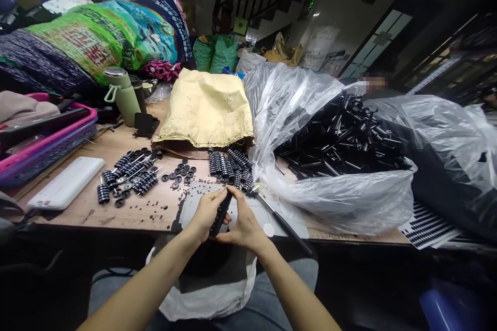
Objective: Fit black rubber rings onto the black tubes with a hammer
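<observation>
A slim black part is held upright at a slant between my two hands, over the grey mat at the table's front edge. My left hand has its fingers closed round the part's left side. The thumb and fingers of my right hand grip its top and bottom ends from the right. Stacks of black ringed pieces lie just beyond my hands. More ringed stacks on thin pins and loose black discs are to the left. A black-handled tool rests right of my right hand.
A clear plastic bag full of black parts covers the right side. Behind my hands is a yellow sack. At left are a white power bank, a green bottle and a pink basket. A white bag hangs below the edge.
</observation>
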Action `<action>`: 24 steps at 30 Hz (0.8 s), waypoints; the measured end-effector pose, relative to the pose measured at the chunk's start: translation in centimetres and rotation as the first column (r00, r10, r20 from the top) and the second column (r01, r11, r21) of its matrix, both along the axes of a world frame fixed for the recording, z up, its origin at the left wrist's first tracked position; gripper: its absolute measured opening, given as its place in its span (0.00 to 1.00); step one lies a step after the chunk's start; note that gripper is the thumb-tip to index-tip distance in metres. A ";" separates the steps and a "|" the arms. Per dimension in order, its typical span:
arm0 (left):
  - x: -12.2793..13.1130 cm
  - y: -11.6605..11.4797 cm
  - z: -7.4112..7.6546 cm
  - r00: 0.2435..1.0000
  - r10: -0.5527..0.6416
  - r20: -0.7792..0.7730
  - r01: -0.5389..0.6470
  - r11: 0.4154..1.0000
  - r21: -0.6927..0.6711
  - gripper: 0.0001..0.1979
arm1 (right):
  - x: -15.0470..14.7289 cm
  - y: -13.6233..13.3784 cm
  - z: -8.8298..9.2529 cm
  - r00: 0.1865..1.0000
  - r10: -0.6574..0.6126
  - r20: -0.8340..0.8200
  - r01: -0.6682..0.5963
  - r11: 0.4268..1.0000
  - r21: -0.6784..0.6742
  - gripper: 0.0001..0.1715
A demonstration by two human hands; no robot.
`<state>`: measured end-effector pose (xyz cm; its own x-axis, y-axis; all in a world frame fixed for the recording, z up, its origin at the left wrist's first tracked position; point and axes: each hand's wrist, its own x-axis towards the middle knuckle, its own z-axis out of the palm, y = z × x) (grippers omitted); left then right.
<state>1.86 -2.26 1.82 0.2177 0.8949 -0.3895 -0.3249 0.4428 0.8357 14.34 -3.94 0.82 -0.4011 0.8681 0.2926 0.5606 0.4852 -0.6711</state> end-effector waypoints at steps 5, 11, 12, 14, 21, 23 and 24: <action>-0.1 0.2 -1.3 0.994 -0.071 -0.089 0.068 0.997 -0.029 0.18 | -0.4 -0.6 -1.2 0.995 -0.095 0.023 0.095 0.995 -0.039 0.57; 0.7 -0.8 -5.1 0.732 0.163 -0.662 0.342 0.752 0.564 0.20 | -0.7 -0.9 -4.3 0.925 -0.354 0.138 0.338 0.933 0.125 0.46; 0.8 -0.9 -5.7 0.644 0.226 -0.731 0.435 0.678 0.593 0.21 | -0.4 -1.0 -4.7 0.911 -0.377 0.166 0.355 0.923 0.147 0.44; 0.9 -0.9 -6.5 0.491 0.300 -0.818 0.602 0.561 0.568 0.20 | 1.0 -1.3 -5.0 0.876 -0.414 0.247 0.377 0.907 0.185 0.43; -0.5 0.4 -5.7 0.208 0.488 -0.848 0.876 0.292 0.383 0.18 | 9.9 -2.3 -2.7 0.399 -0.642 0.655 0.655 0.699 0.287 0.16; -0.6 0.4 -5.4 0.180 0.513 -0.840 0.883 0.293 0.368 0.18 | 10.5 -3.1 -1.7 0.506 -0.577 0.641 0.661 0.737 0.142 0.18; -0.6 0.3 -5.4 0.170 0.521 -0.837 0.882 0.299 0.365 0.18 | 10.3 -3.7 -1.2 0.580 -0.563 0.590 0.660 0.749 0.066 0.19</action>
<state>1.29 -1.94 -3.56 0.6548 0.6921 0.3037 0.7028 -0.7054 0.0923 24.68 -7.64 -0.43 0.2004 0.9781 0.0562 0.9660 -0.1877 -0.1778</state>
